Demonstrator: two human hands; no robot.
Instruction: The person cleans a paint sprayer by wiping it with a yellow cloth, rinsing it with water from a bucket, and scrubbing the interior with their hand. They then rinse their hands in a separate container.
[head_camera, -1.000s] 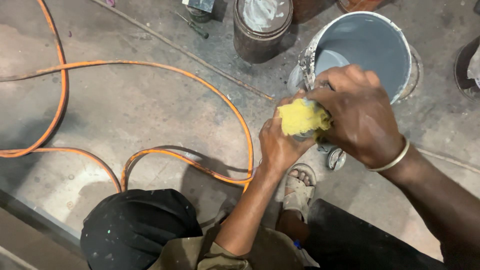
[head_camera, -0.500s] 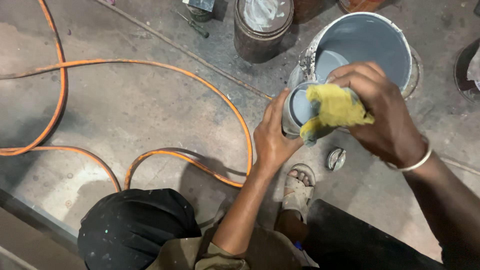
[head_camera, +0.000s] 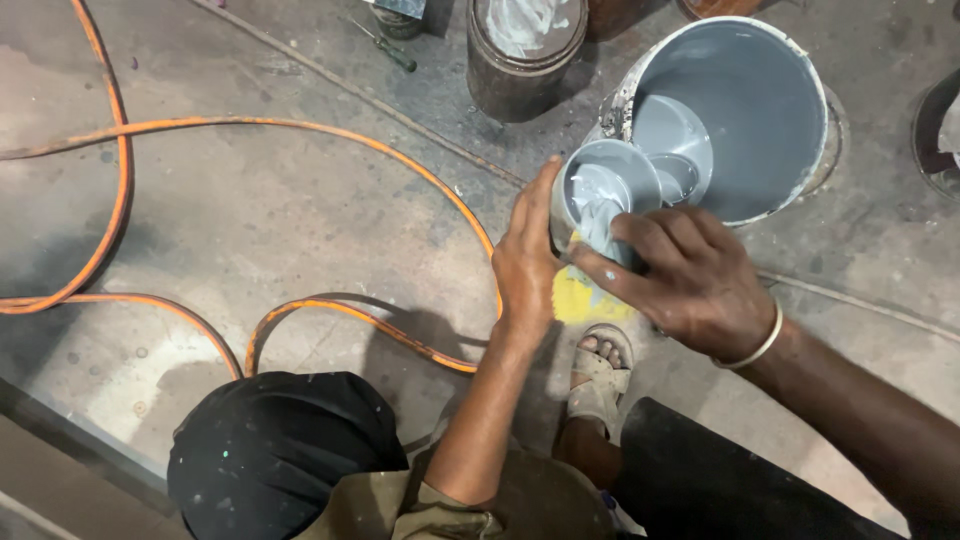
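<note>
Left hand (head_camera: 527, 262): frame centre — fingers wrapped around small grey can (head_camera: 605, 195)
Right hand (head_camera: 690, 275): fingers pinching paint-soaked cloth (head_camera: 600, 215) into can mouth
Large paint bucket (head_camera: 790, 70): upper right, touching can
Orange hose (head_camera: 250, 125): left

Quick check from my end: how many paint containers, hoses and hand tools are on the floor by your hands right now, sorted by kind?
Grey paint containers: 2, the big bucket and the small can steadied by the left hand, rag-wiped by the right hand
Dark rusty tins: 1
Orange hoses: 1
Screwdrivers: 1
Total: 5
</note>
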